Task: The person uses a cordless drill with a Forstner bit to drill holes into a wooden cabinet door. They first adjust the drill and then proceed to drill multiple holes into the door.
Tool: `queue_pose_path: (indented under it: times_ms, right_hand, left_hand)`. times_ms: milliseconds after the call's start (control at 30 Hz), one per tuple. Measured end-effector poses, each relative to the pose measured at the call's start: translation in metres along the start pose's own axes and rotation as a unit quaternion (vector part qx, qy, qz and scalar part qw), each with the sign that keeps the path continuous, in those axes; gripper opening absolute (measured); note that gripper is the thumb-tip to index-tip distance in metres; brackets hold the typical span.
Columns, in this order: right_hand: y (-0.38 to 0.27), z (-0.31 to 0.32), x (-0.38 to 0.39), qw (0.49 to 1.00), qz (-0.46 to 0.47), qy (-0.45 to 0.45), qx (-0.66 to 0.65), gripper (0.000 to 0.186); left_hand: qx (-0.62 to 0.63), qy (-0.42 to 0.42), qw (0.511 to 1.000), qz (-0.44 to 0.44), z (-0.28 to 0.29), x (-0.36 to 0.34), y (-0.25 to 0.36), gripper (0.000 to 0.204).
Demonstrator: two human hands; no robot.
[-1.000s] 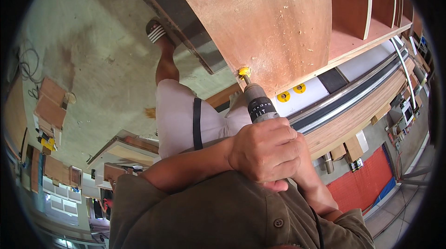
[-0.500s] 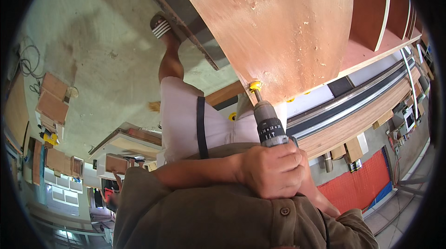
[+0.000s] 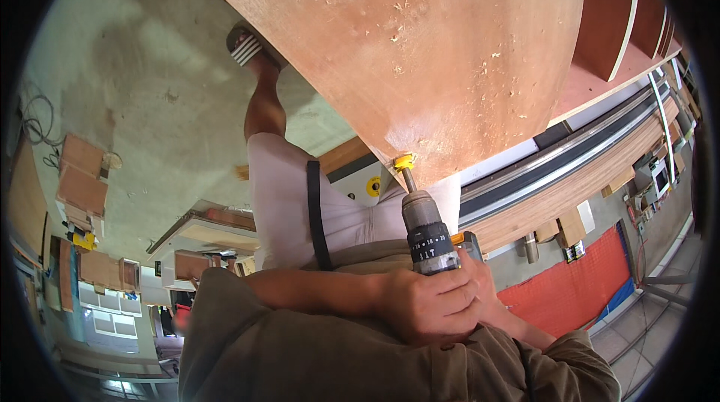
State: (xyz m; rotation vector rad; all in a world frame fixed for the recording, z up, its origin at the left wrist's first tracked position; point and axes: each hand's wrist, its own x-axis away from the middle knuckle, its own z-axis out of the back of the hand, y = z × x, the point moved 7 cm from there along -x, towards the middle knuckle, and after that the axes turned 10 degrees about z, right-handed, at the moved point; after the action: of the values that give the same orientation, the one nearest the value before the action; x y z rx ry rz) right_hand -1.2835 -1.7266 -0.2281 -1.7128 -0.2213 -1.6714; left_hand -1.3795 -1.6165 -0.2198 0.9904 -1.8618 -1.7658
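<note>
A dark cordless drill (image 3: 430,233) points away from my body, low in front of my chest. At the end of its chuck is a metal shank with a yellow bit (image 3: 405,162), set against the near corner of a reddish-brown wooden panel (image 3: 450,49). Fingers of my left hand (image 3: 431,304) are wrapped round the back of the drill. My right hand (image 3: 481,282), partly hidden behind the left, grips the drill from the right side, by its battery end. Pale wood shavings (image 3: 397,19) are scattered over the panel.
Upright reddish boards (image 3: 607,12) stand at the far right of the panel. Beyond its right edge lie long stacked wooden strips (image 3: 540,184). An orange-red sheet (image 3: 574,282) covers floor at the right. Cardboard-coloured boxes (image 3: 81,177) and a coiled cable (image 3: 37,117) are at the left.
My view has shifted, bringing more of the panel into it. Drill and both hands appear slightly lower and further left in the picture. The bit is still at the panel's near corner.
</note>
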Motion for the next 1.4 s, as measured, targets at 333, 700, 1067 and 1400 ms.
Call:
queue_pose_path:
  times_ms: [333,700,1067,1400]
  right_hand:
    - [-0.004,0.002,0.000,1.000,-0.008,-0.018,0.001,0.051]
    - [-0.006,0.006,0.000,0.999,-0.015,-0.024,-0.017,0.052]
    - [-0.016,0.019,-0.004,0.997,0.062,0.012,0.042,0.043]
    - [-0.025,0.034,-0.012,0.992,0.106,-0.003,0.075,0.050]
  left_hand:
    - [-0.001,0.002,1.000,0.003,0.002,0.000,0.005,0.014]
    - [-0.007,-0.034,0.999,0.018,0.002,-0.007,0.006,0.017]
    - [-0.015,0.007,0.998,0.059,0.006,-0.004,0.009,0.014]
    - [-0.053,0.037,0.997,0.047,-0.004,0.002,0.012,0.018]
